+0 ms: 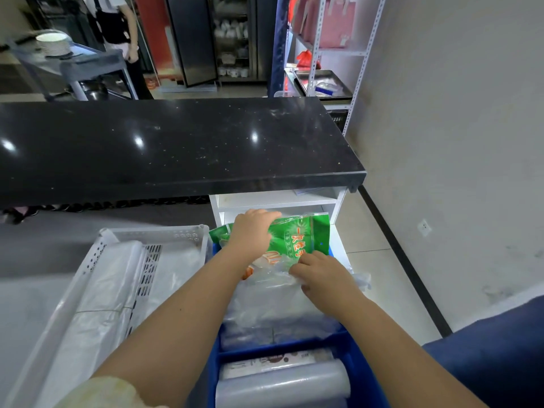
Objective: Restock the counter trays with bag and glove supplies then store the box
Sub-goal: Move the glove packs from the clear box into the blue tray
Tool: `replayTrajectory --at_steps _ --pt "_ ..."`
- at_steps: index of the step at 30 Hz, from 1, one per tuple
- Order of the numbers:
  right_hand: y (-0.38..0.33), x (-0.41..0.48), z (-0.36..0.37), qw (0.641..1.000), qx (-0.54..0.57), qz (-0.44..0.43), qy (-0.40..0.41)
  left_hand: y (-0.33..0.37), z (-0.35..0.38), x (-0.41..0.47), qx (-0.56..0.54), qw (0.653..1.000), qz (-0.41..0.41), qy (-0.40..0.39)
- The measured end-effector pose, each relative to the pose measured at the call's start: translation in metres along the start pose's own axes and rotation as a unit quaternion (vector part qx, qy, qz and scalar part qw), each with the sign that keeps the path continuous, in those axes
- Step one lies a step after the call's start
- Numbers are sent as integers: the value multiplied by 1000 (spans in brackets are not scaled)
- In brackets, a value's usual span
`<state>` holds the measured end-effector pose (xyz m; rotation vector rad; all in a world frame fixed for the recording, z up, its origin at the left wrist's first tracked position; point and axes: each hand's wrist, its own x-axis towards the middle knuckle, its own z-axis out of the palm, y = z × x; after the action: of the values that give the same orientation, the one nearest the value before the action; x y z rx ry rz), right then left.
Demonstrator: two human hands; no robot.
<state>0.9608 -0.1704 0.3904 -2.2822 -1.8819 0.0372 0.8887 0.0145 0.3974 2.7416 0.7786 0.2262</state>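
A green pack of disposable gloves point(300, 234) lies at the far end of the blue tray point(357, 366), over clear plastic bags point(273, 304). My left hand point(253, 231) grips the pack's top left part, fingers curled over its edge. My right hand point(319, 272) pinches the clear plastic just below the pack's lower right corner. Rolls of clear plastic bags point(282, 384) fill the blue tray's near compartment. To the left, a white perforated tray point(150, 263) holds folded translucent bags point(109, 293).
A black stone counter point(176, 142) runs across above the trays, with a white shelf unit point(279, 201) under its right end. A metal rack point(321, 83) stands by the wall at the right. A person point(123, 30) stands by a cart at the far left.
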Motion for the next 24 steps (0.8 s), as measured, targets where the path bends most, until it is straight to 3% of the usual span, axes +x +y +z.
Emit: replayTrajectory --at_steps 6,11,13,15,18,24 --pt "5 11 3 1000 -6 -2 -25 -15 -8 -10 -1 999 21 40" --pt "7 52 -2 999 -25 -13 -29 -31 -30 -30 -61 984 37 166" --pt "4 69 2 999 -23 -16 -40 -39 -31 -41 -115 984 28 134" --pt "-2 81 13 998 -13 -17 -59 -45 -23 -52 -149 988 3 48" --pt "-7 85 31 995 -7 -21 -92 -49 3 -62 -80 996 -14 -40" --pt "15 61 32 992 110 5 -58 -44 27 -62 32 999 -24 -22"
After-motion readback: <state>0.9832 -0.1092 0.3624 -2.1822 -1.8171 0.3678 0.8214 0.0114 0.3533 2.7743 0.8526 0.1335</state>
